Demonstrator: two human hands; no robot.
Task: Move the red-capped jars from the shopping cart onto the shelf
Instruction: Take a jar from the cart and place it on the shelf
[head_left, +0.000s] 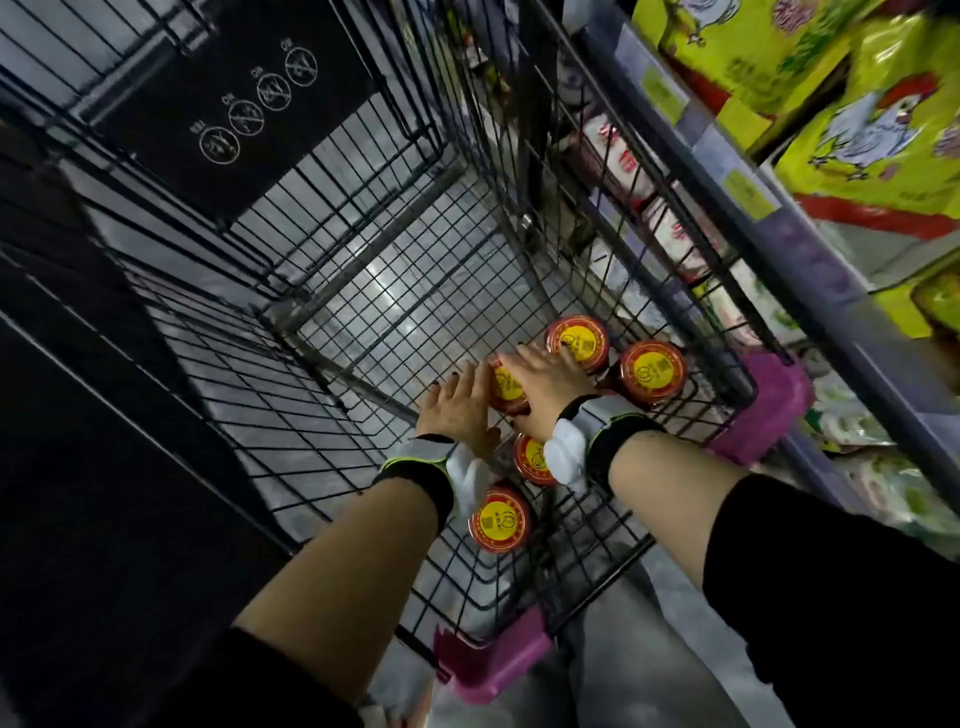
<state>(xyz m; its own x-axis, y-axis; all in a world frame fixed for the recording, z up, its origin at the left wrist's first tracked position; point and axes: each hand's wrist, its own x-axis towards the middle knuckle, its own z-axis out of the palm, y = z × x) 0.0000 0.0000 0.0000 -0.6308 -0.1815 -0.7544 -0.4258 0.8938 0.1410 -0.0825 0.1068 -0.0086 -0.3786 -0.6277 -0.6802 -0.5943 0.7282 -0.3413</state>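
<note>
Standing upright on the wire floor of the shopping cart (395, 291), five red-capped jars are grouped in the corner nearest the shelf side. Each red cap carries a round yellow label with small dark marks; the printing is too blurred to read.

The centre jar (506, 387) sits between the two hands. The left hand (460, 408) lies flat against its left side, fingers extended and together. The right hand (548, 384) covers its right side and part of the cap, fingers spread, with the fingertips (563, 353) reaching the cap of the far jar (577, 342). Whether either hand has closed around the centre jar cannot be determined; both appear loosely extended, not curled.

A third jar (653, 371) stands just right of the right hand, apart from it. A fourth jar (532, 458) is partly hidden under the right wrist. The near jar (500, 518) stands just beside the left wrist.

Both wrists carry a wristband (415, 462) with a white and grey unit. Black sleeves cover the upper forearms.

A black panel (234, 104) on the cart's folding seat shows four circled prohibition symbols, each marked "NO". Pink bumpers (493, 660) cap the cart corners. To the right, the shelf (810, 244) holds yellow-green bags (872, 140) printed with a chicken.
</note>
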